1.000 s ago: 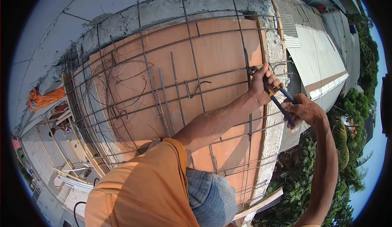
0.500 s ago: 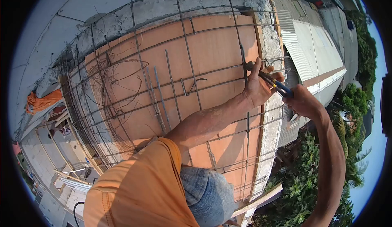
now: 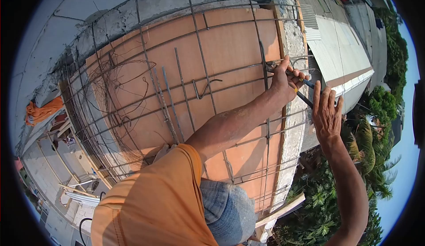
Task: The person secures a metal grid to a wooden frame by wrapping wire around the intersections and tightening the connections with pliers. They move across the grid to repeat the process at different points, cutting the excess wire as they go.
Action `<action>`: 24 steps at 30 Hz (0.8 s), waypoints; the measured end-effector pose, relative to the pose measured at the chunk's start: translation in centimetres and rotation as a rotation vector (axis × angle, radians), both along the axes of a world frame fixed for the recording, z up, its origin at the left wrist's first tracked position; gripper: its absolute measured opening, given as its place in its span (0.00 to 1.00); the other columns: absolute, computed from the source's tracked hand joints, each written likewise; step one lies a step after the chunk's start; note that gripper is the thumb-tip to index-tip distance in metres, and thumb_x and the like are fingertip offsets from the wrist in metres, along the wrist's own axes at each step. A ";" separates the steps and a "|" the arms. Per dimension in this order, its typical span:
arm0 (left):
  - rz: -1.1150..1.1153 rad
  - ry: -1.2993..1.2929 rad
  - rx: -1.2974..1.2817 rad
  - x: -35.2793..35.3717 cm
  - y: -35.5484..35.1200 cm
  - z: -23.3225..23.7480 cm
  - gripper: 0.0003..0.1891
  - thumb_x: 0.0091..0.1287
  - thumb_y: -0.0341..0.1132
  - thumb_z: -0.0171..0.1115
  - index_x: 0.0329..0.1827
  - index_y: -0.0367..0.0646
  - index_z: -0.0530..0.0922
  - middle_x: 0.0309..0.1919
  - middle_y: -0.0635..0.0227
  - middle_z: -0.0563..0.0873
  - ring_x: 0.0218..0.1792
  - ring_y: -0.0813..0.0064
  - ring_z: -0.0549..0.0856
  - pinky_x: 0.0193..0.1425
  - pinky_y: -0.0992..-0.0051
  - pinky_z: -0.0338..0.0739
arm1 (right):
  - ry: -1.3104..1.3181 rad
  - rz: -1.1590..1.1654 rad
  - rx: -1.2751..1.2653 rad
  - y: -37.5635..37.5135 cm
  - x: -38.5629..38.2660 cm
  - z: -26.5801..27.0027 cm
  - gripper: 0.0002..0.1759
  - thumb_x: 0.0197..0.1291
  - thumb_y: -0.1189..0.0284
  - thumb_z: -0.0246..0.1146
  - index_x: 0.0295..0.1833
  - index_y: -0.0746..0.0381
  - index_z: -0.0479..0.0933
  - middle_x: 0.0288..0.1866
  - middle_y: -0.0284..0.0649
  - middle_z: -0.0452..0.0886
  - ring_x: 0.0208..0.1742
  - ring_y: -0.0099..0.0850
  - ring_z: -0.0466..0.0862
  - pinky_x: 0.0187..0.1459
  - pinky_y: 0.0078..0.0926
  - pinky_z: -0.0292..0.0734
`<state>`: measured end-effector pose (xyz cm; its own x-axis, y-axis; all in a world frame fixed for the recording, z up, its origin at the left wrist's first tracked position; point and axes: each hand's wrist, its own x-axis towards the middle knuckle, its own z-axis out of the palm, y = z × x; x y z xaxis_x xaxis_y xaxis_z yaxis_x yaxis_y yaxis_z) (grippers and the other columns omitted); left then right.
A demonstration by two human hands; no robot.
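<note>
My left hand (image 3: 285, 83) is closed around the pincers near the rebar crossing at the right side of the mesh. The pincers (image 3: 303, 99) have dark handles with blue and yellow parts, and their jaws are at the vertical bar. My right hand (image 3: 328, 115) is open, fingers stretched upward, close beside the handle ends; whether its thumb touches them is hidden. Under the pincers runs the rebar mesh (image 3: 207, 73), above an orange-brown plywood panel (image 3: 239, 38). Any tie wire at the jaws is too small to make out.
Tangled tie wire (image 3: 117, 86) lies across the mesh's left part. Loose bar ends stick up mid-panel. A rough concrete edge (image 3: 293, 47) bounds the panel on the right, with roofs (image 3: 341, 55) and trees (image 3: 327, 197) lower beyond it. An orange cloth (image 3: 43, 111) hangs at far left.
My right hand has let go of the pincers' handles and opened its fingers. My left hand stays around the pincers, having shifted slightly right. The view has moved a little.
</note>
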<state>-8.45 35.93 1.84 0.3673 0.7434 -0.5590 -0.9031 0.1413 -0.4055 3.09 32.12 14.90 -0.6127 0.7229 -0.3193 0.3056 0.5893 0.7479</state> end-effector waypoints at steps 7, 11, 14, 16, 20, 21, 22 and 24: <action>0.064 -0.031 -0.088 0.5 0.4 0.2 0.26 0.70 0.60 0.57 0.27 0.45 0.69 0.22 0.65 0.77 0.30 0.63 0.82 0.51 0.53 0.83 | 0.355 -0.147 -0.308 5.6 0.5 1.1 0.19 0.52 0.80 0.59 0.52 0.66 0.72 0.37 0.45 0.75 0.40 0.39 0.79 0.43 0.37 0.76; 0.026 -0.014 0.228 -0.6 -2.4 -1.4 0.30 0.62 0.68 0.59 0.41 0.46 0.79 0.34 0.60 0.85 0.48 0.60 0.85 0.59 0.59 0.79 | 0.415 -0.594 -0.674 7.6 -0.3 2.2 0.08 0.52 0.77 0.62 0.37 0.70 0.78 0.26 0.48 0.79 0.28 0.39 0.81 0.31 0.38 0.76; -0.008 0.008 0.415 -0.9 -2.4 -2.1 0.27 0.63 0.67 0.59 0.42 0.51 0.82 0.42 0.64 0.87 0.57 0.61 0.82 0.61 0.57 0.77 | 0.435 -1.020 -0.934 9.6 -2.5 4.6 0.11 0.51 0.72 0.63 0.26 0.71 0.77 0.19 0.45 0.78 0.20 0.33 0.80 0.24 0.34 0.74; 0.028 -0.033 0.396 -1.2 -1.4 -1.2 0.26 0.63 0.65 0.61 0.41 0.51 0.82 0.42 0.64 0.87 0.57 0.63 0.83 0.57 0.57 0.78 | 0.494 -1.246 -1.135 11.1 -3.0 4.8 0.17 0.49 0.65 0.64 0.22 0.70 0.78 0.16 0.41 0.78 0.13 0.26 0.76 0.18 0.26 0.71; 0.100 -0.075 0.252 -1.0 -0.8 -0.5 0.20 0.65 0.58 0.65 0.29 0.50 0.80 0.29 0.66 0.86 0.43 0.66 0.86 0.53 0.56 0.79 | 0.444 -1.378 -1.174 12.0 -3.5 5.0 0.18 0.50 0.65 0.64 0.29 0.74 0.81 0.18 0.41 0.79 0.15 0.29 0.78 0.18 0.27 0.73; 0.154 -0.066 0.275 -0.7 -0.6 -0.8 0.20 0.64 0.56 0.67 0.28 0.49 0.80 0.24 0.67 0.84 0.38 0.65 0.86 0.56 0.55 0.79 | 0.536 -1.449 -1.188 11.2 -3.3 5.0 0.19 0.51 0.64 0.64 0.31 0.74 0.81 0.19 0.41 0.80 0.15 0.29 0.79 0.17 0.28 0.73; 0.075 -0.046 0.115 -0.2 -0.5 -0.9 0.20 0.66 0.51 0.67 0.23 0.49 0.75 0.18 0.68 0.81 0.28 0.67 0.84 0.50 0.57 0.79 | 0.634 -1.516 -1.203 10.3 -3.2 5.1 0.19 0.52 0.64 0.65 0.32 0.75 0.81 0.20 0.42 0.80 0.16 0.29 0.79 0.17 0.28 0.73; 0.025 -0.018 0.061 -0.6 -0.7 -0.4 0.19 0.66 0.49 0.67 0.22 0.49 0.73 0.18 0.68 0.81 0.28 0.68 0.84 0.47 0.58 0.79 | 0.552 -1.297 -1.059 8.9 -3.0 4.9 0.22 0.54 0.61 0.67 0.40 0.72 0.80 0.23 0.46 0.80 0.21 0.34 0.81 0.25 0.33 0.76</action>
